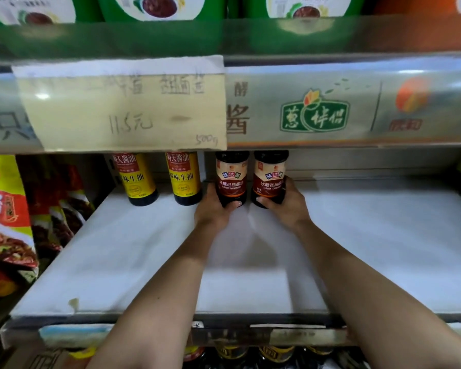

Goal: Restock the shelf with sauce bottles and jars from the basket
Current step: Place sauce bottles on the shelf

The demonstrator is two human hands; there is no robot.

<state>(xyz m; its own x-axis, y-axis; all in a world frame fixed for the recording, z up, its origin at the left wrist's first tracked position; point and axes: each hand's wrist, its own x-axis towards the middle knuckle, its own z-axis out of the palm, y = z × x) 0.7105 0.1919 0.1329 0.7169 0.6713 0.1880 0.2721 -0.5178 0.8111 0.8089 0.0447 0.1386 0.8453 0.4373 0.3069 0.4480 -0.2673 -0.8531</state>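
Reaching deep onto the white shelf [133, 251] with both arms. Left hand [215, 206] wrapping the base of the left dark bottle [232, 177], grip closed around it, thumb showing across the front. Right hand [285, 202] clasping the right dark bottle [270, 175] the same way, grip closed, thumb at the lower front. Both bottles standing upright at the back of the shelf, just beside each other, red-brown labels facing out, caps hidden behind the price rail [317, 113] above. Sitting to their left, two yellow-label bottles [139, 179] and [183, 179], upright, near each other, the nearer one close beside the left hand. Hanging over the rail, a handwritten paper sign [123, 110]. Lining the far left edge, red and yellow sauce packets [8, 209]. Showing on the shelf above, green tubs [155, 6]. Peeking out below the shelf lip, more bottle tops [250, 354], blurred.
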